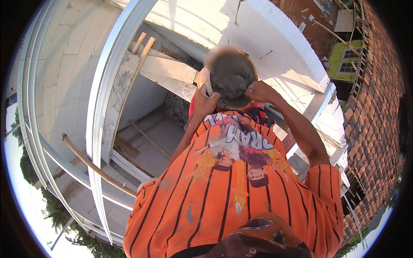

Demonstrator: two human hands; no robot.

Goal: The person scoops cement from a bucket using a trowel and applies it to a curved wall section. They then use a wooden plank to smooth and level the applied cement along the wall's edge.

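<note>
A round bucket [201, 79] of wet grey mortar [234, 81] is in front of my body, its mouth facing up toward me. My left hand [207, 101] is closed on the near left part of its rim, thumb on top, beside a pale strip that runs along the rim. My right hand [261, 92] is closed at the right side of the rim, its fingertips reaching over the edge by the mortar. The mortar is heaped in the middle of the bucket. What lies under the bucket is hidden.
Pale block walls [275, 34] surround me. Shiny metal channels [103, 73] curve past on the left, with a wooden pole [99, 170] across them. Boards [167, 69] lie beyond an opening that drops to a lower floor [150, 129]. A tiled roof [374, 142] is at right.
</note>
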